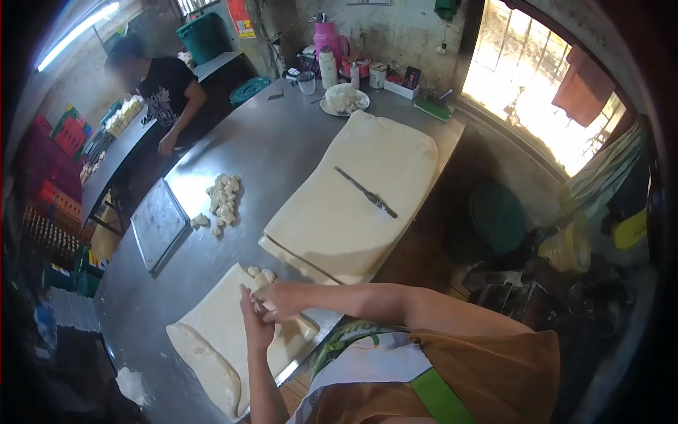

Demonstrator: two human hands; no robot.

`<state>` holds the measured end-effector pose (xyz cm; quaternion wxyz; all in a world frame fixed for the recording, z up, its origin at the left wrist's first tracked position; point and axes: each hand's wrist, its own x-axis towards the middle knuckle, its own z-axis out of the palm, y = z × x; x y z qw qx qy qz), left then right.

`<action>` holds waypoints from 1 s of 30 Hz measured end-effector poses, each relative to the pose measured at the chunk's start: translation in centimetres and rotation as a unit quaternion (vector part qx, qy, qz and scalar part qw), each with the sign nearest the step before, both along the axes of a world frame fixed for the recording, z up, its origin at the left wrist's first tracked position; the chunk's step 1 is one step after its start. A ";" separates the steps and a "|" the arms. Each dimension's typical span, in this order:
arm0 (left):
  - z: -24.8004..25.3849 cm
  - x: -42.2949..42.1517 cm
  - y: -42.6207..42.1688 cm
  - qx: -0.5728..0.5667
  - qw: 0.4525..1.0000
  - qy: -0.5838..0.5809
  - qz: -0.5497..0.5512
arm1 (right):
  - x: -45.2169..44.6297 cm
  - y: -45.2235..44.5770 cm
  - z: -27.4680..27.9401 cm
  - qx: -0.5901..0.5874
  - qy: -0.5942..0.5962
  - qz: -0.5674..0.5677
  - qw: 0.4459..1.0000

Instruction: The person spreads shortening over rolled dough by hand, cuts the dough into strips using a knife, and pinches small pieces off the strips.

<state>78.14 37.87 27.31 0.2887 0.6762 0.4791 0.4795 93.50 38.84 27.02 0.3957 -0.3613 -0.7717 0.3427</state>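
My left hand (254, 316) and my right hand (284, 301) meet above the nearer dough slab (212, 311), fingers closed together around a small pale piece of dough, mostly hidden by the fingers. Just beyond them, a few small dough lumps (263, 274) sit at the slab's far edge. The slab's left side is folded over into a thick roll. Farther off lies a larger, smooth dough sheet (353, 212), with a long dark knife (366, 192) resting on top of it.
Dough pieces (224, 201) are heaped on the metal table (268, 155) beside a rectangular metal tray (159, 222). A plate (345, 106) of white dough, a pink jug (327, 44) and bottles stand at the back. Across the table another person (166, 88) stands near a side bench.
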 end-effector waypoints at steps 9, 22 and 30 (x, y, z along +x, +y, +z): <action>-4.0 -1.9 -1.2 -0.105 0.985 0.108 -0.081 | 0.3 -0.2 0.5 0.018 -0.007 -0.135 0.991; -3.5 -3.5 0.3 -0.111 0.989 -0.074 -0.067 | -0.5 -0.6 1.5 -0.010 -0.013 0.034 0.999; -2.5 -2.8 -0.6 0.002 0.959 0.208 -0.195 | 0.6 1.9 -0.5 -0.112 -0.179 -0.162 0.964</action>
